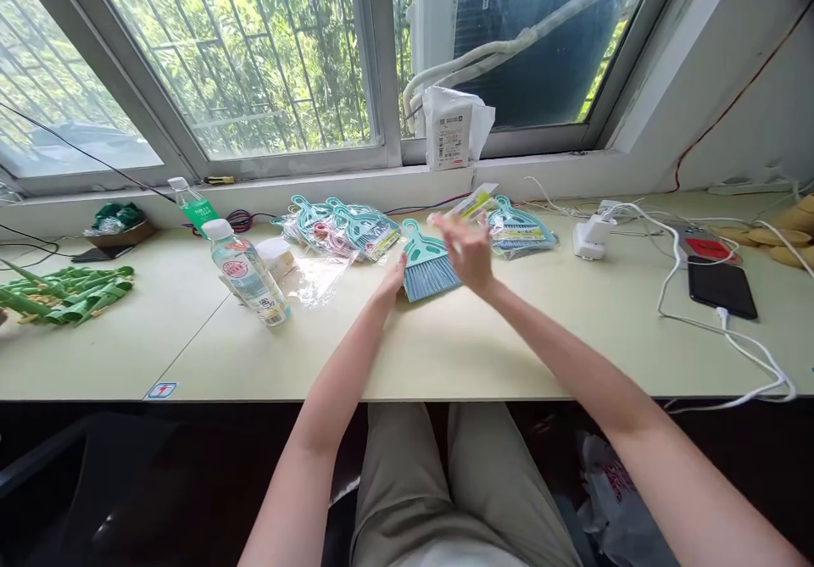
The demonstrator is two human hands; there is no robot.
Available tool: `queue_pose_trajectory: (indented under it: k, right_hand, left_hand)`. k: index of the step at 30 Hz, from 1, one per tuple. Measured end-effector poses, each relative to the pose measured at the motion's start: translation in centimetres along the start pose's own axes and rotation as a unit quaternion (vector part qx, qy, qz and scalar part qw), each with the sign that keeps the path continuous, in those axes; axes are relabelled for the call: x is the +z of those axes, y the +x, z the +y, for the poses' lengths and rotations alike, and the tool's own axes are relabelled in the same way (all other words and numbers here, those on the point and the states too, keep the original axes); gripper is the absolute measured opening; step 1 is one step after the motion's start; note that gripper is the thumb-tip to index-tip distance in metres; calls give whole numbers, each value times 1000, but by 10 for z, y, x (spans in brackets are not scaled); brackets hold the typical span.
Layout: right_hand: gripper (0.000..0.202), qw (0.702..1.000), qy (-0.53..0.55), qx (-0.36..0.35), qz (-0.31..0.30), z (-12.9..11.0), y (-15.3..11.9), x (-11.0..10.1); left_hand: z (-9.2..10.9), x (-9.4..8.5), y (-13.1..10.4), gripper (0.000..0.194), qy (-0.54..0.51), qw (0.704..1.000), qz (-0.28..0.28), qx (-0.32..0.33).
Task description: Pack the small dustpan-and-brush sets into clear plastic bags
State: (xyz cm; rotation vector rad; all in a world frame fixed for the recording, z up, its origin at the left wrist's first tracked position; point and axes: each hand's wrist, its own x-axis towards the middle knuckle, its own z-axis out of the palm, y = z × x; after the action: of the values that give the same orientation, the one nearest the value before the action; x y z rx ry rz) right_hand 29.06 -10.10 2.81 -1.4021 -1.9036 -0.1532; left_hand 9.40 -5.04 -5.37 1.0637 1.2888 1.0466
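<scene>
A small mint-green dustpan and brush set with blue-grey bristles stands tilted on the table in front of me. My left hand grips its left edge, the fingers partly hidden behind it. Over its right side is my right hand, fingers curled and slightly blurred; what they hold, if anything, is unclear. Just beyond these fingers shows a yellow-green card in clear plastic, and I cannot tell whether they touch it. Bagged mint dustpan sets lie in a left pile and a right pile.
Two bottles, one clear and one green-labelled, stand left of an empty plastic bag. Green folded pieces lie far left. A white charger, cables and a black phone are at right. A white packet stands on the sill.
</scene>
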Motion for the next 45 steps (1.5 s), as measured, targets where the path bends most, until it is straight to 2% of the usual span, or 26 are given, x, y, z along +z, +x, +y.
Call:
queue_pose_trajectory:
  k: [2, 4, 7, 10, 15, 17, 19, 21, 22, 23, 25, 26, 27, 29, 32, 33, 34, 35, 37, 38, 39, 40, 41, 43, 45]
  right_hand:
    - [50, 992, 28, -45, -114, -8, -7, 41]
    - [53, 974, 48, -71, -209, -15, -24, 70]
    - [56, 960, 76, -76, -257, -21, -47, 83]
    - [55, 960, 81, -53, -261, -23, -55, 78]
    - [51, 960, 131, -35, -244, -15, -46, 78]
    - [53, 972, 156, 14, -176, -7, -42, 79]
    - [62, 973, 194, 109, -62, 1, -39, 81]
    - [77, 935, 280, 216, 23, 7, -36, 82]
    - [83, 901, 346, 261, 27, 8, -36, 83]
    - [85, 858, 422, 294, 7, 7, -35, 85]
    - [77, 763, 562, 312, -64, 5, -35, 89]
    - [68, 725, 610, 306, -88, 3, -35, 91]
    - [58, 700, 642, 299, -94, 3, -34, 93]
    - [43, 679, 665, 305, -62, 4, -33, 95]
    - [34, 670, 654, 351, -4, 15, -30, 94]
    - [33, 671, 646, 363, 8, 20, -28, 92]
    - [32, 674, 638, 371, 17, 25, -26, 91]
    - [32, 678, 631, 377, 23, 31, -24, 89]
    - [31, 685, 620, 382, 28, 39, -21, 87]
    - [30, 686, 617, 384, 28, 42, -20, 86]
    - [30, 686, 617, 384, 26, 45, -19, 86]
    - [29, 686, 617, 384, 24, 46, -19, 86]
    - [29, 686, 618, 383, 21, 47, -18, 86]
    - [28, 689, 617, 379, 15, 48, -19, 86]
    - [28, 695, 615, 373, 6, 47, -20, 86]
  left_hand:
    - [0, 1, -5, 58, 4, 999, -40, 22]
    - [-1, 2, -8, 58, -4, 997, -64, 38]
    - [-3, 2, -6, 45, -38, 995, -46, 84]
    - [-5, -2, -1, 41, -71, 990, -11, 125]
    - [-7, -6, 4, 50, -133, 984, 10, 119]
    - [-6, -5, 5, 52, -148, 980, 27, 127]
    - [-4, -2, 5, 55, -164, 974, 49, 145]
    - [-2, 0, 5, 58, -185, 967, 63, 165]
    - [-1, 2, 4, 60, -194, 963, 65, 175]
    - [0, 3, 3, 62, -199, 960, 63, 184]
    - [0, 6, 0, 66, -194, 959, 54, 197]
    - [0, 7, -2, 68, -182, 961, 46, 203]
    - [-1, 9, -4, 70, -164, 964, 35, 208]
    - [-1, 14, -8, 70, -109, 972, -2, 210]
    - [4, 17, -14, 56, 45, 978, -46, 200]
    - [8, 15, -15, 51, 115, 970, -26, 212]
    - [13, 11, -17, 47, 189, 954, 22, 234]
    - [19, 4, -17, 44, 263, 925, 93, 258]
    - [29, -19, -18, 42, 398, 834, 262, 277]
    - [33, -33, -18, 42, 455, 785, 333, 256]
    - [36, -48, -18, 45, 506, 744, 380, 214]
    - [37, -63, -17, 48, 546, 719, 401, 153]
    - [37, -77, -15, 49, 574, 710, 398, 83]
    - [32, -98, -11, 42, 604, 716, 349, -36]
    - [25, -106, -6, 35, 614, 720, 313, -80]
